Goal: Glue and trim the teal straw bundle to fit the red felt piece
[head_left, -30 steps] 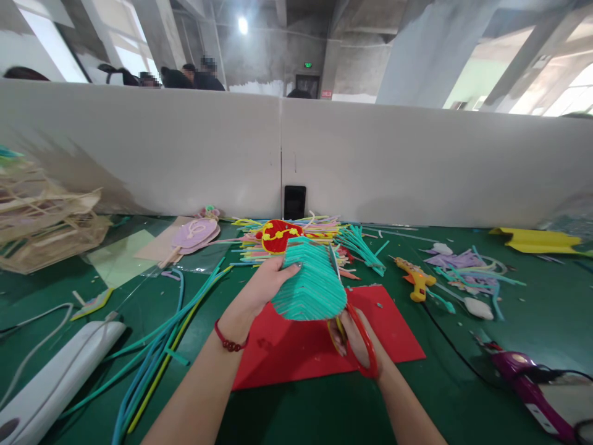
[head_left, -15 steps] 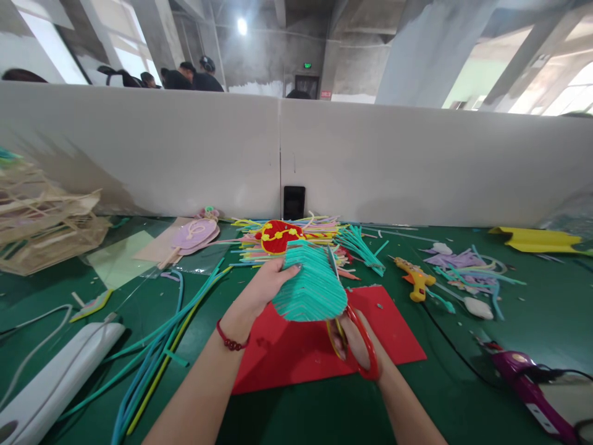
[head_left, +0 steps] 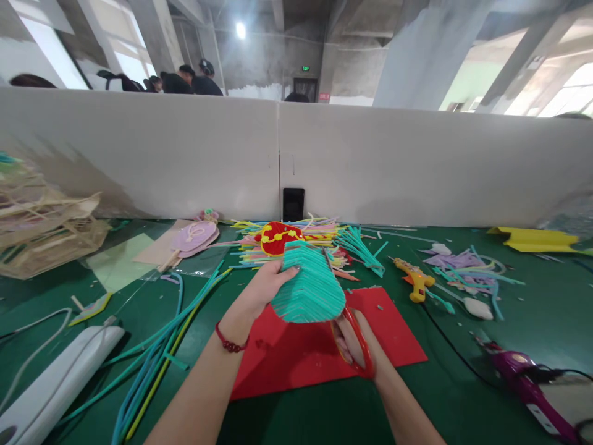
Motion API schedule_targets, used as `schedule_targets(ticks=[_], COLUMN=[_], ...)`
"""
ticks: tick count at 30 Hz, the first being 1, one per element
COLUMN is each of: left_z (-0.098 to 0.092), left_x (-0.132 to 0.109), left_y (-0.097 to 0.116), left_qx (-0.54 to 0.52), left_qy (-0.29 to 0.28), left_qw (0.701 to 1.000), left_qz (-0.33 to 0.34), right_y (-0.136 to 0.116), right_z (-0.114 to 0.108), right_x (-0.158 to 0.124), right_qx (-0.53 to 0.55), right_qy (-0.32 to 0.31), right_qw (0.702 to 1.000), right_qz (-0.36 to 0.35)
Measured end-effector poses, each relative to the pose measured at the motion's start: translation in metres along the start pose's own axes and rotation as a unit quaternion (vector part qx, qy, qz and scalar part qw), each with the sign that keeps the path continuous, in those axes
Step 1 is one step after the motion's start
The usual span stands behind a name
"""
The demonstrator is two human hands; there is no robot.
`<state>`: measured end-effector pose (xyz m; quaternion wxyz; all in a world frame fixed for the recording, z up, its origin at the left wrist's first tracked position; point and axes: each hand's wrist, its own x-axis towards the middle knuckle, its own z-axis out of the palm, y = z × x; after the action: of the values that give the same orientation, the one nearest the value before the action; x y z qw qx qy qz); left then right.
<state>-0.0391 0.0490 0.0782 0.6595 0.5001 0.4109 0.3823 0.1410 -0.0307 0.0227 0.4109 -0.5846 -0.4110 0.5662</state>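
My left hand point(head_left: 265, 285) pinches the left edge of a teal piece point(head_left: 308, 287) covered in slanting strips, with a rounded lower end. Around the red-handled scissors point(head_left: 364, 346), my right hand point(head_left: 348, 341) is closed. The blades lie along the right edge of the teal piece, partly hidden behind it. Below both hands a red sheet point(head_left: 296, 364) lies flat on the green table. Just beyond the teal piece rests a red fan-like shape point(head_left: 278, 238) with yellow trim, on a pile of coloured strips point(head_left: 245, 253).
At right lie a yellow glue gun point(head_left: 418, 281), a purple glue gun point(head_left: 523, 383) and scraps point(head_left: 463, 266). Teal, blue and yellow strips point(head_left: 162, 346) and a white power strip point(head_left: 65, 377) are at left. A phone point(head_left: 293, 204) leans on the partition point(head_left: 139, 148).
The scissors' blades and handles have come closer together at the teal piece's right edge. My left hand keeps its hold, and the view has shifted slightly.
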Motion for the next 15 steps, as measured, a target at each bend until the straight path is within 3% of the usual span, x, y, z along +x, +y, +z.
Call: schedule_targets(ticks=[4,15], left_z=[-0.001,-0.005], left_x=[0.000,0.000], left_y=[0.001,0.001], left_qx=[-0.002,0.001], left_qy=[0.005,-0.006], left_qw=[1.000,1.000], left_qz=[-0.003,0.002], right_y=[0.000,0.007], right_z=[0.000,0.001], right_x=[0.003,0.007], right_qx=[0.000,0.019], right_qy=[-0.003,-0.014], right_qw=[1.000,1.000], right_qz=[0.021,-0.014])
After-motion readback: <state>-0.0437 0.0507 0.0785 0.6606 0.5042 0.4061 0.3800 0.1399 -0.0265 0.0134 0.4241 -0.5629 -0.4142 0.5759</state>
